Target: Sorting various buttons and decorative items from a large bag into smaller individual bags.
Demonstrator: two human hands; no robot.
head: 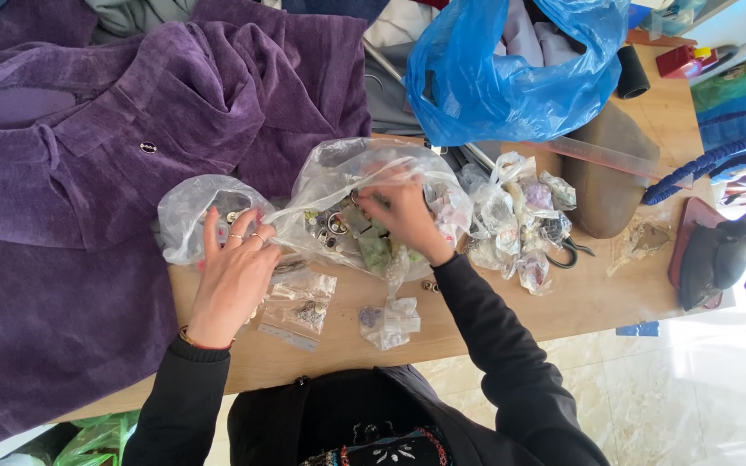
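**Hand deep in the button bag, sorting only begun**

Black sleeves come first in the head view, running up from your dark top to both hands over the wooden table [563, 302]. Your right hand [403, 216] is plunged into the large clear plastic bag [338, 185] at the table's middle, fingers curled among the buttons and small metal fittings inside; whether they have closed on any one piece you cannot tell through the plastic. Your left hand [233, 274], rings on its fingers, lies spread and flat, pinning the bag's stretched edge, with the smaller clear bag [192, 211] just beside its fingertips. It holds nothing closed in its grip.

Near your body lie a few small clear packets [302, 304], one more [390, 321] to their right. Right of the big bag sits a heap of little filled bags [520, 220]. Purple velvet garment [88, 173] covers the table's left side; a blue plastic bag [511, 78] of cloth stands behind.

As a judgement, you are early in the rummage: a handful of packets are out, most of the contents remain bagged.
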